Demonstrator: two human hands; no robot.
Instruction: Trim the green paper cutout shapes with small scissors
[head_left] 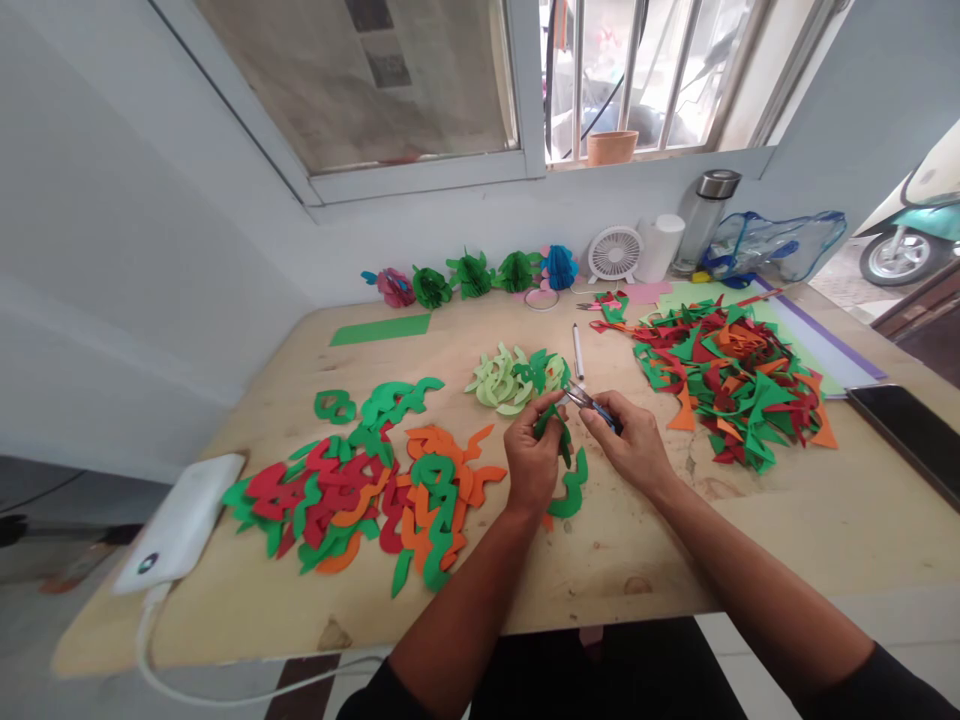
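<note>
My left hand (534, 452) is closed on a piece of green paper (559, 432), held above the middle of the wooden table. In my right hand (628, 440) is a pair of scissors (589, 402), its blades pointing left at the upper part of the green paper. Whether the blades touch the paper I cannot tell. Just beyond both hands lies a small heap of pale green cut pieces (499, 380), with some darker green ones beside it. A curved green cutout (571, 490) rests on the table below my left hand.
Red, green and orange curved cutouts (330, 485) are piled at left. Angular scraps (750, 380) form a heap at right. A white pen (577, 350), a small fan (615, 254), a power bank (180, 525), a phone (911, 440) and honeycomb paper figures (472, 275) are also there.
</note>
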